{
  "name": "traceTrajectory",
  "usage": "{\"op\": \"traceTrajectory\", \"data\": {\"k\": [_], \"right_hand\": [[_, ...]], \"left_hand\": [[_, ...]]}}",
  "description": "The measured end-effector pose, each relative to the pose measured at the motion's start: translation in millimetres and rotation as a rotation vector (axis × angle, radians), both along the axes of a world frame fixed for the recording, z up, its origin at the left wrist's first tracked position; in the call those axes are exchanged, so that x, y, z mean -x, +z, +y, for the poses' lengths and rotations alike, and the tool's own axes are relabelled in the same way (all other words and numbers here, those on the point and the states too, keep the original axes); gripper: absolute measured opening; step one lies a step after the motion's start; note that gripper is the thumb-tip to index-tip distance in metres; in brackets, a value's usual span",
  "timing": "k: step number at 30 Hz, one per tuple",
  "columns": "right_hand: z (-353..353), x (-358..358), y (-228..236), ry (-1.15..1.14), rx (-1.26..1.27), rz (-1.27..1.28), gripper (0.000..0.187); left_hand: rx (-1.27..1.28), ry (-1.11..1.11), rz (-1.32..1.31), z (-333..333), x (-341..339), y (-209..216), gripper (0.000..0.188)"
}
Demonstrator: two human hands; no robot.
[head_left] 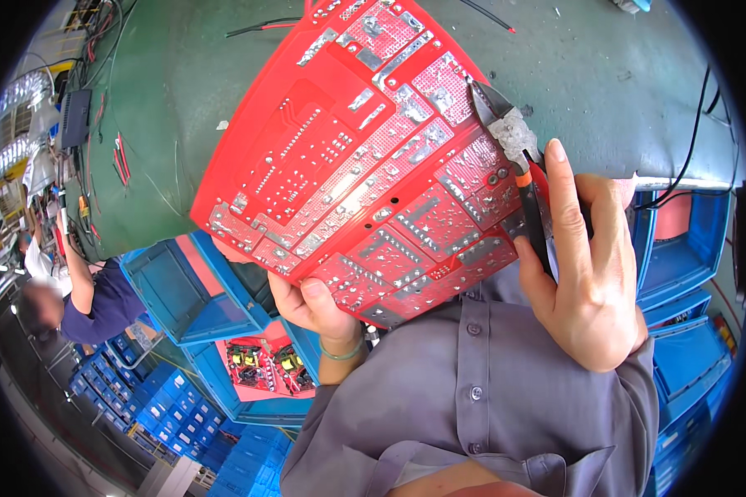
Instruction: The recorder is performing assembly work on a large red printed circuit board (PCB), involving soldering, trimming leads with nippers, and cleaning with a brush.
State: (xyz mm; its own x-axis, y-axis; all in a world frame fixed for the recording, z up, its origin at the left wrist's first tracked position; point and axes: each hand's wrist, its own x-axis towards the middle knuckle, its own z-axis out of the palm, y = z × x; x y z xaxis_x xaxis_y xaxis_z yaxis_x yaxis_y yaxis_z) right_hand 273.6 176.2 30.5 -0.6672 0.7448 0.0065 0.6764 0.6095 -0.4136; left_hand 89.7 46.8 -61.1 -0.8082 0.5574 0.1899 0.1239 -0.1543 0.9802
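Observation:
A large red circuit board (340, 224) is tilted up in front of me, its solder side facing me with silvery solder patches and rows of pin ends. My left hand (311, 311) grips its lower left edge, thumb on the face and the fingers partly hidden behind. In my right hand (588, 273) are diagonal cutters (514, 137) with black and orange handles, index finger stretched out along them. The cutters' jaws lie over the board's upper right edge; whether they touch it I cannot tell.
Beyond the board spreads a green bench top (162, 116) with loose wires, including red ones (122, 159) at left. Blue bins (178, 290) stand at lower left, one holding populated red boards (257, 364). More blue bins (688, 248) are at right. Another person (99, 298) works at far left.

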Motion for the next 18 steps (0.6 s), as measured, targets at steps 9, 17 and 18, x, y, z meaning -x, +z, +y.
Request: {"op": "traceTrajectory", "data": {"k": [9,17,18], "right_hand": [[2.9,1.3,-4.3,0.044,-0.094,-0.019,0.074],[11.0,2.8,-5.3,0.065,-0.041,0.042,0.074],[11.9,1.5,-6.6,0.071,-0.052,0.052,0.073]], "left_hand": [[0.028,0.021,-0.018,-1.5,-1.0,2.9,0.055],[0.052,0.018,-0.048,-5.3,-2.7,12.8,0.055],[0.072,0.024,-0.032,-4.2,-5.2,16.1,0.054]]}}
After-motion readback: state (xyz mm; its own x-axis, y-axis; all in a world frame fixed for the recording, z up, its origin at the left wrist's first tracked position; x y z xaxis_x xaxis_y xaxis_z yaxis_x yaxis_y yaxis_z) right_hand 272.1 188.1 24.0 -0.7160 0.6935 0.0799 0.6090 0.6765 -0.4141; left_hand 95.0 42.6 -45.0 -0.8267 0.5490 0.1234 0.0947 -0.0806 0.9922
